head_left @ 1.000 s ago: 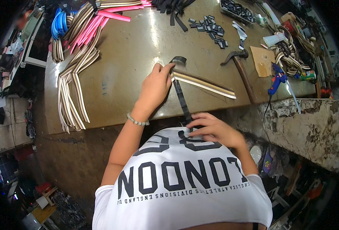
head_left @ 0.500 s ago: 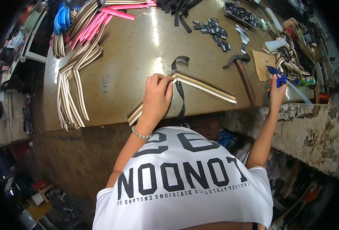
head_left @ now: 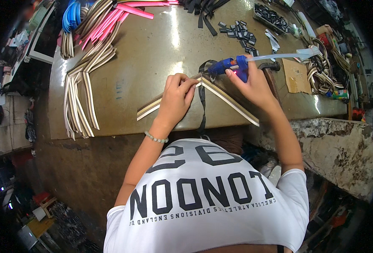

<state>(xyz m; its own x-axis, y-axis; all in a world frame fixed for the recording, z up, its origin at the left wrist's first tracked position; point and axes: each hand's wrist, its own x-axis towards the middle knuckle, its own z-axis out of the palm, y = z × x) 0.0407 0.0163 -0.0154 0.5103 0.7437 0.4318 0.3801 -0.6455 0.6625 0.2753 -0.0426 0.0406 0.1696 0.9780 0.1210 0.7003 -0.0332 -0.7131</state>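
Note:
My left hand (head_left: 177,98), with a beaded bracelet at its wrist, pinches a brown, tan and white striped strap (head_left: 229,99) at its bend. The strap forms an upside-down V on the table, its two ends spreading toward me. A thin black ribbon (head_left: 202,110) crosses under the bend and hangs toward the table's near edge. In my right hand (head_left: 254,86) is a blue glue gun (head_left: 224,66), a long clear glue stick (head_left: 275,56) jutting from its back. The nozzle points left, close to the strap's bend; whether it touches cannot be made out.
Folded striped straps (head_left: 82,101) and pink strips (head_left: 108,27) lie at left. Black strips (head_left: 203,12), small black tags (head_left: 241,33) and a filled tray (head_left: 270,19) stand farther back. A hammer (head_left: 272,86) is partly behind my right hand, beside a cardboard piece (head_left: 296,76).
My right hand has brought the glue gun from the table's right side to the strap's bend. The strap and left hand have shifted slightly; the strap's right arm now slopes more steeply.

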